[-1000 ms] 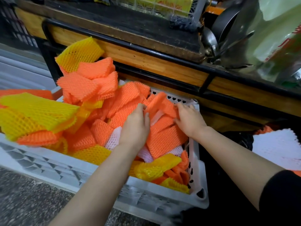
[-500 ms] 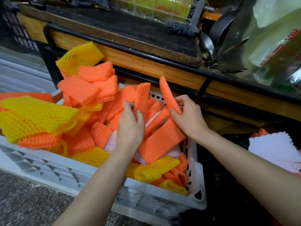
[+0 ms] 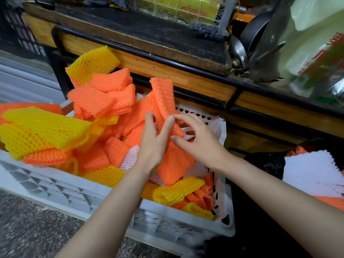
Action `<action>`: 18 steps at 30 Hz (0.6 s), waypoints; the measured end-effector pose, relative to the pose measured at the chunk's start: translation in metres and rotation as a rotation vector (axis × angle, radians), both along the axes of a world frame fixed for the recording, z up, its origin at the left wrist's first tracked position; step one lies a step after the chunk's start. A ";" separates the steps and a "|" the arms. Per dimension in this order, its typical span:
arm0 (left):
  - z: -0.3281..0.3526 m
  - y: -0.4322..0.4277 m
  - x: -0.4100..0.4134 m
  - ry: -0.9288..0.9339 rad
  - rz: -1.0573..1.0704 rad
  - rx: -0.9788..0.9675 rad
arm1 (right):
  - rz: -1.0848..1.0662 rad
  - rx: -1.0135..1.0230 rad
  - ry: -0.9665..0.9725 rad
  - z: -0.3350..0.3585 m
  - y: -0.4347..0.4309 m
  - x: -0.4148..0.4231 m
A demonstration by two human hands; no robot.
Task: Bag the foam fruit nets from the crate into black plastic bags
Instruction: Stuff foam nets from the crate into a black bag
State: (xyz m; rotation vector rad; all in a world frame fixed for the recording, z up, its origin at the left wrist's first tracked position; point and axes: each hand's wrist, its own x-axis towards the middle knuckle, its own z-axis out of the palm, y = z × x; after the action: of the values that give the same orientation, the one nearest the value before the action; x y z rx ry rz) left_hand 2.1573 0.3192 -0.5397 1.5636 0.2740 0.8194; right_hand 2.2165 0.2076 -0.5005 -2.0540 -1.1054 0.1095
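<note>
A white plastic crate [image 3: 74, 194] is heaped with orange, yellow and a few white foam fruit nets. Over its right end both hands meet on a bunch of orange foam nets [image 3: 163, 95], one of which stands upright above the fingers. My left hand [image 3: 153, 144] grips the bunch from the left, with its fingers curled into the nets. From the right, my right hand [image 3: 199, 144] pinches the same bunch between curled fingers and thumb. Right of the crate, a black plastic bag [image 3: 266, 164] holds white nets [image 3: 312, 170] and some orange ones.
A wooden counter with a black metal frame [image 3: 167, 67] runs close behind the crate. Metal pans [image 3: 251, 38] and a wire basket [image 3: 186, 10] sit on it. Large yellow nets [image 3: 46, 127] overhang the crate's left side. Speckled floor [image 3: 28, 229] lies in front.
Both hands have drawn together and lifted slightly with the orange nets. The upright net now stands taller between them, and the right fingers have shifted left to meet the left hand.
</note>
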 end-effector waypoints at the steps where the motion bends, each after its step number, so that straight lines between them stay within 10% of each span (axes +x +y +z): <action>1: 0.001 0.000 0.000 -0.021 0.008 -0.029 | 0.021 -0.019 -0.005 0.000 -0.001 -0.001; 18: -0.003 0.004 -0.016 0.039 0.020 0.283 | 0.185 -0.646 -0.296 0.010 -0.055 -0.037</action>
State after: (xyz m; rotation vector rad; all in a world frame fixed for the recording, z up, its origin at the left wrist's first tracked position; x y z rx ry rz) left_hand 2.1411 0.3236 -0.5431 1.8447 0.2086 0.8725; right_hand 2.1797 0.1522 -0.4902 -2.5861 -1.5975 0.2946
